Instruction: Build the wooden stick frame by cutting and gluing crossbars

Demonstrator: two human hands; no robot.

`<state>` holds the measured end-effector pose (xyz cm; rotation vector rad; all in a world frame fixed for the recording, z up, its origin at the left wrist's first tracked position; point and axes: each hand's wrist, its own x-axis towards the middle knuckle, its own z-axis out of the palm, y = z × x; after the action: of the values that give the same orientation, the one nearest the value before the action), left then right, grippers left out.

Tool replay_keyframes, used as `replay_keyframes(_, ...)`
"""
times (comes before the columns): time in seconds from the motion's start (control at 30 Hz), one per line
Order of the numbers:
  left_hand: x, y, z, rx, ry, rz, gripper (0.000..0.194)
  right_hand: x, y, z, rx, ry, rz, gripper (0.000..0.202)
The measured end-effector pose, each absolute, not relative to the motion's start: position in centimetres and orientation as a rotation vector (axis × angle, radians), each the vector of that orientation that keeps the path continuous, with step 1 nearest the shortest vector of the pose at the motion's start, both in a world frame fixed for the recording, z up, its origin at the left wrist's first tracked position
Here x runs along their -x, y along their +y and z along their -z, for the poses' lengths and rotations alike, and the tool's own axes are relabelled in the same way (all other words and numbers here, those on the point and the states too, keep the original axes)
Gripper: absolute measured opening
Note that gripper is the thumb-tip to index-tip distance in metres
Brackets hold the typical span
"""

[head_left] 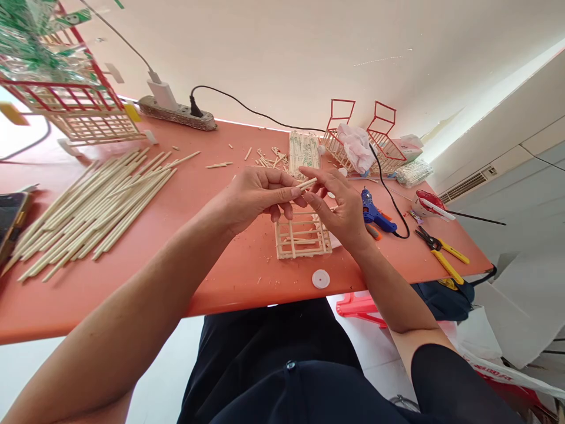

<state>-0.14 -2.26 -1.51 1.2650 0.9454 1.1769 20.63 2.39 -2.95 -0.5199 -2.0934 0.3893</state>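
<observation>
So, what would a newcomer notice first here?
Probably the pale sticks spread across the left of the orange table, then the bright blue glue gun on the right. Between them, the left hand and right hand meet at a short stick, above a small wooden frame.

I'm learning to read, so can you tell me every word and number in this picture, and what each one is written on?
I can't read any words or numbers for sure.
White plastic bag: red writing, too blurred and slanted.
Clear wrappers: green print, too crumpled and small.
Flat pack of sticks: green marks, too small.
</observation>
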Motion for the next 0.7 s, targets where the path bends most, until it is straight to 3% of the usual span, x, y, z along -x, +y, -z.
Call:
replay_keyframes(0.17, 0.1, -2.4, 1.3, -1.326, 0.962, -1.185, 0.035, -20.5, 2.1, 3.1, 0.559, -2.102, -0.341, 0.056)
replay_keyframes(0.3, 0.0, -2.4, 1.3, -1.332, 0.986, -1.211, 0.034, -20.7, 1.9, 2.8, 0.587, -2.029, -0.321, 0.034)
replay_keyframes(0.43, -0.2, -2.4, 1.3, -1.390, 1.003, -1.189, 0.030, -20.6, 1.9, 2.7, 0.594, -1.941, -0.498, 0.026)
replay_keyframes(0.7, 0.4, -2.9, 0.4, -1.499, 1.010, -1.053, 0.032, -20.8, 2.5, 2.7, 0.653, -1.967, -0.681, 0.037)
